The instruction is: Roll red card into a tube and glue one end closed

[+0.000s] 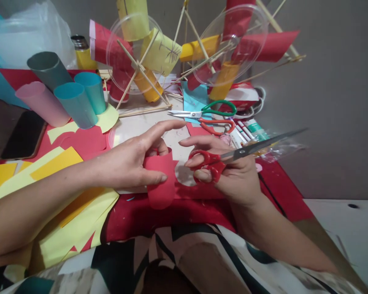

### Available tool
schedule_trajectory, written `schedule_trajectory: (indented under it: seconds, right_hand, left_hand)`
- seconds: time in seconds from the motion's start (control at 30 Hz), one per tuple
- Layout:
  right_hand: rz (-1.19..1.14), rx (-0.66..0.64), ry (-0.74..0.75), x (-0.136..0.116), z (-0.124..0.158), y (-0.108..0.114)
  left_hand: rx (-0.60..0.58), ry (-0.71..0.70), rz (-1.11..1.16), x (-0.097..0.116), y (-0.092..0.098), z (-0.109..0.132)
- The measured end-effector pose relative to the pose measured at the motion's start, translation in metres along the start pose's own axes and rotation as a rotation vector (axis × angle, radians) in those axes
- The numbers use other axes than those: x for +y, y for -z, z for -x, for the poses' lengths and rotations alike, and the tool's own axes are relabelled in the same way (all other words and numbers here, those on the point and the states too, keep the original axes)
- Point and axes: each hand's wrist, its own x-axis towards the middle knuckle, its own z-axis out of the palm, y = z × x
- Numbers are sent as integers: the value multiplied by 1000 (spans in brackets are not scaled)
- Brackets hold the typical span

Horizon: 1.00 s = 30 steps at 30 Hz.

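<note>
My left hand (135, 157) grips a curled piece of red paper (161, 181), thumb in front and fingers behind, index finger stretched out to the right. Red-handled scissors (242, 152) sit in my right hand (239, 183), their blades together and pointing up and right, away from the paper. Below the hands lies another red sheet (199, 192) with a rounded cut-out edge, partly hidden by my right hand. Just beyond rests a second pair of scissors (219, 107) with one green and one orange handle.
Paper tubes (75, 104) in blue, pink and grey stand at left near a phone (24, 134). Yellow sheets (79, 228) spread under my left forearm. Behind are two wheel-like constructions of clear discs (230, 45), paper tubes and sticks. Markers (242, 130) lie at right.
</note>
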Motion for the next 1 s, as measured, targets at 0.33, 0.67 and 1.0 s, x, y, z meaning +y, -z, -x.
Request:
schedule_trajectory:
  seconds: [0.33, 0.67, 1.0]
  right_hand:
    - [71, -190, 139, 0, -4, 1]
    - [111, -308, 168, -2, 1, 6]
    - [245, 109, 311, 1, 3, 6]
  left_hand:
    - [-69, -69, -8, 8, -8, 5]
    - [40, -149, -112, 0, -14, 6]
    - [614, -211, 168, 4, -6, -3]
